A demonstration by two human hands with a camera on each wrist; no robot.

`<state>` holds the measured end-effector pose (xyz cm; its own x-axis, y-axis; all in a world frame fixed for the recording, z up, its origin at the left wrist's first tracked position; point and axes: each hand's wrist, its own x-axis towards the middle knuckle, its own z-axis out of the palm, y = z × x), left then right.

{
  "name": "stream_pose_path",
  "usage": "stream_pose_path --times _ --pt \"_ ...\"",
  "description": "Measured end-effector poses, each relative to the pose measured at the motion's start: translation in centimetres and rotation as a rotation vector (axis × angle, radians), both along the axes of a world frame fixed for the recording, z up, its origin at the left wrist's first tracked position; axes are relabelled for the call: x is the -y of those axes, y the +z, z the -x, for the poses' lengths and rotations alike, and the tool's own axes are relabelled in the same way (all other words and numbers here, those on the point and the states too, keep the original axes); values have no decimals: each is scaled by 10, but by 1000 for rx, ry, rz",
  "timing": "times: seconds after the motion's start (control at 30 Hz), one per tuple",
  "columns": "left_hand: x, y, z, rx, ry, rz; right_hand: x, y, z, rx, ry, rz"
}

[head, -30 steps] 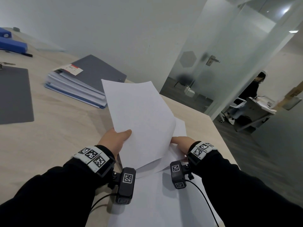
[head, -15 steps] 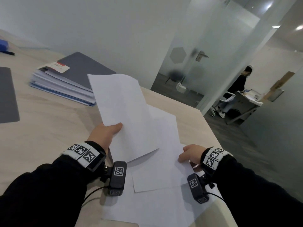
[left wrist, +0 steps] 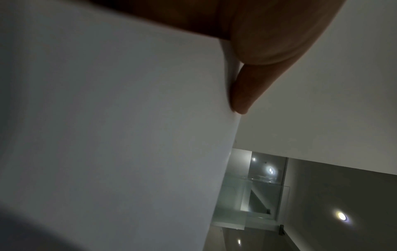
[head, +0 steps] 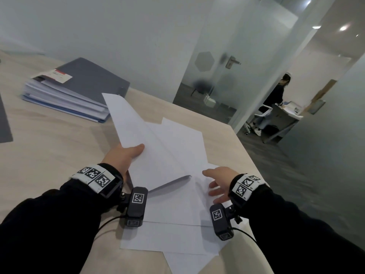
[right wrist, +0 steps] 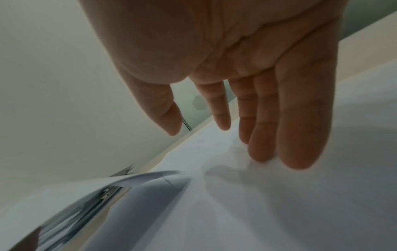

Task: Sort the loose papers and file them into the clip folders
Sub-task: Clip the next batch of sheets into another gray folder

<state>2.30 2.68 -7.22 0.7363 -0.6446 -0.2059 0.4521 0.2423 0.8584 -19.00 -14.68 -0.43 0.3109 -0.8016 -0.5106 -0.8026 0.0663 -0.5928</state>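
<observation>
My left hand (head: 126, 155) pinches a white sheet (head: 142, 139) by its left edge, thumb on top, and holds it tilted above the desk. In the left wrist view the same sheet (left wrist: 107, 135) fills the picture, with a fingertip (left wrist: 240, 101) against its edge. Several loose white papers (head: 177, 214) lie fanned out on the desk beneath. My right hand (head: 217, 182) hovers over them with straight, spread fingers (right wrist: 266, 135), the tips touching or nearly touching the top paper (right wrist: 279, 195). A thick grey clip folder (head: 79, 86) full of paper lies at the back left.
The wooden desk (head: 49, 145) has its right edge and corner close beside the papers. A dark grey pad (head: 5, 125) lies at the far left. Behind a glass door (head: 213, 76), a person (head: 276, 95) stands at another desk.
My left hand has lowered and tilted the held sheet down toward the desk. My right hand has let go of the papers' edge and spread its fingers above them.
</observation>
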Motion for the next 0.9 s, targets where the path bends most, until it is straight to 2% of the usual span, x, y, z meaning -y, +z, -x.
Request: stream_pose_path --times 0.2,0.37,0.5,0.73,0.8,0.9 --pt "0 -3 -1 -18 -19 -2 -6 -11 -10 123 -116 -43" --pt "0 -1 -1 -16 -24 9 -3 -17 -21 130 -134 -144" --pt "0 -2 -1 -16 -20 13 0 -25 -25 132 -168 -143" --pt "-2 2 0 -15 -28 -4 5 -28 -19 217 -143 -169" --pt "-2 3 0 -5 -35 8 7 -27 -17 279 -142 -126" --pt "-3 6 1 8 -51 21 16 -26 -11 263 -51 -34"
